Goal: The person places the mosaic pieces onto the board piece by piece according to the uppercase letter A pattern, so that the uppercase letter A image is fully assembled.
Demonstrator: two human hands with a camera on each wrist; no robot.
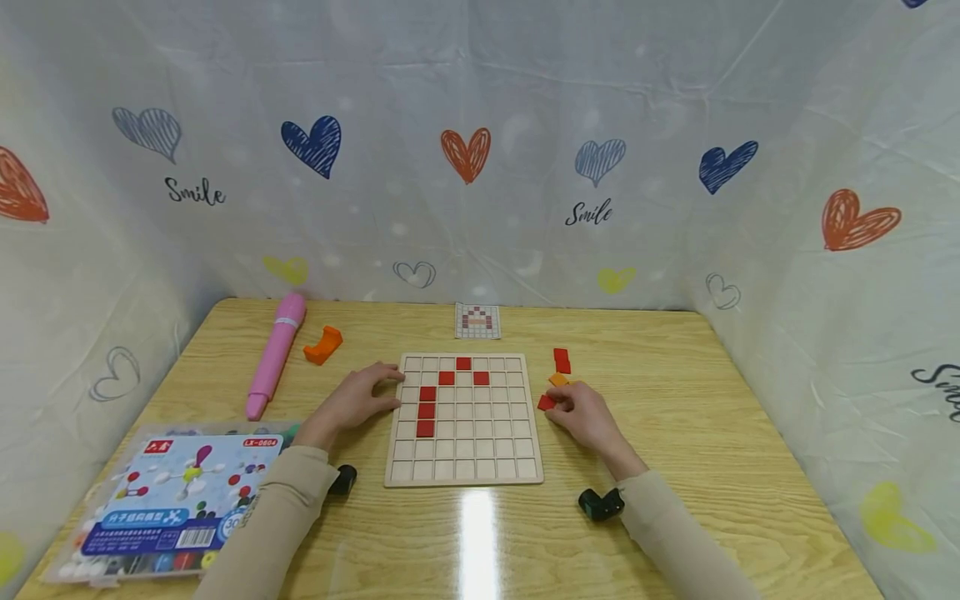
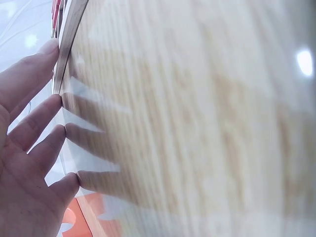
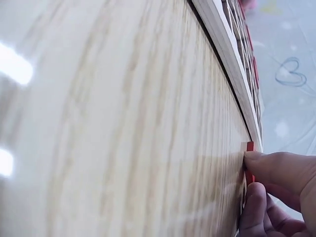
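A wooden grid board point(image 1: 465, 472) lies flat on the table, with several red square tiles point(image 1: 426, 410) in its cells. My left hand point(image 1: 356, 402) rests at the board's left edge, its fingers spread and touching the rim, as the left wrist view shows. Just off the board's right side, my right hand point(image 1: 588, 419) pinches a red tile point(image 1: 546, 402) between thumb and fingers. That same tile point(image 3: 250, 175) appears edge-on, low over the table, in the right wrist view. An orange tile point(image 1: 558, 380) is partly behind the right hand, and overlapping red tiles point(image 1: 562, 361) lie beyond it.
Behind the board is a small pattern card point(image 1: 477, 320). To the left are an orange curved piece point(image 1: 323, 345), a pink microphone-shaped stick point(image 1: 276, 360) and a clear box of molecule-model parts point(image 1: 183, 496). A printed curtain point(image 1: 525, 100) surrounds the table.
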